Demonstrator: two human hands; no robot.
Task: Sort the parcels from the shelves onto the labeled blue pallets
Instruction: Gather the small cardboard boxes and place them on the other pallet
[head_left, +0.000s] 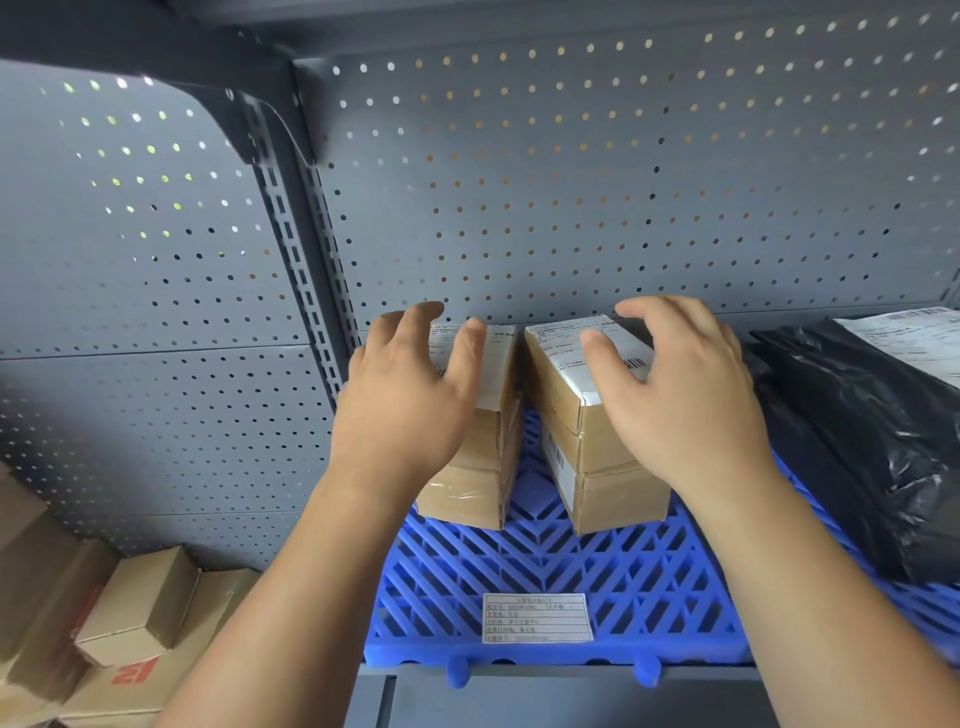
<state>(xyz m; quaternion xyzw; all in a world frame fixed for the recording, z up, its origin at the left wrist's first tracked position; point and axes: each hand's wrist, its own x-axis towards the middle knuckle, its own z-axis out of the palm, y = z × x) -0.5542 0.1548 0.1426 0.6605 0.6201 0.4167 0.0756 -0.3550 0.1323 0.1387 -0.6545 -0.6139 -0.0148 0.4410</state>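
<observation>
Two stacks of taped brown parcels, the left stack (480, 467) and the right stack (613, 467), stand side by side at the rear of a blue pallet (519, 569). The left hand (410, 395) and right hand (680, 395) each rest on one stack top, fingers spread and lightly curved. The shipping-label print is too small to read. The white pallet label (536, 618) is likewise illegible. A black mailer bag (857, 441) lies just right

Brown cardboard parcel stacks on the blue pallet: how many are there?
2: left stack under the left hand, right stack under the right hand. Others may hide behind them.
</observation>
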